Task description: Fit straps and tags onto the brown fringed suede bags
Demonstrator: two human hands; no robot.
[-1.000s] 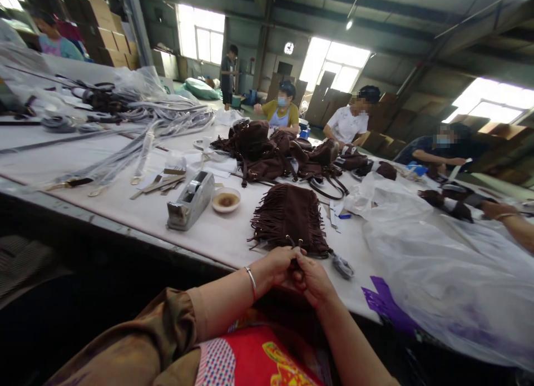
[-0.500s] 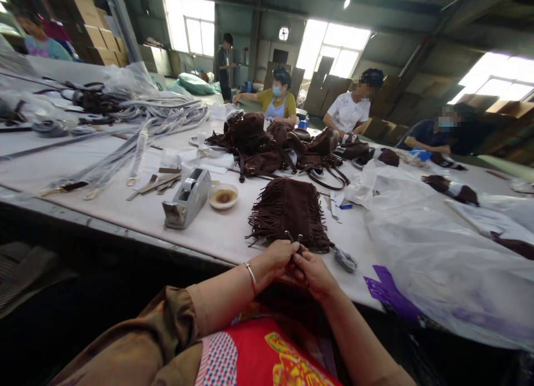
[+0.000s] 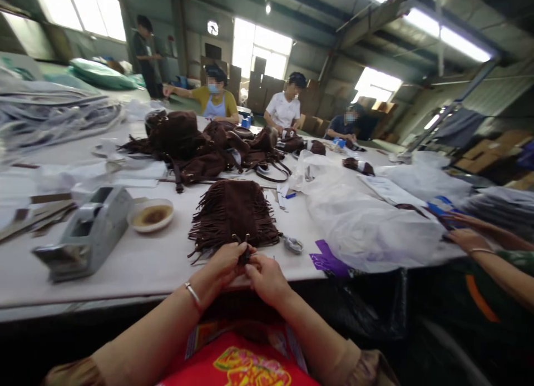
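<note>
A dark brown fringed bag (image 3: 244,211) lies flat near the table's front edge, its metal rings toward me. At its near edge my left hand (image 3: 227,261) is closed on a dark strap (image 3: 245,255) with thumb and fingers. My right hand (image 3: 265,275) touches the same small spot from the right, fingers pinched together; whether it grips the strap or something smaller is hidden. A wrapped grey piece (image 3: 293,245) lies at the bag's right corner.
A tape dispenser (image 3: 87,230) and a small dish (image 3: 151,214) stand left. Brown bags (image 3: 200,147) are heaped behind. Clear plastic (image 3: 354,213) and purple tape (image 3: 329,258) lie right. A co-worker's hands (image 3: 471,241) are at the right edge; other people sit across the table.
The view has swung right, so the table's things appear further left and a co-worker's arms now show at the right. Both hands remain together at the bag's near edge.
</note>
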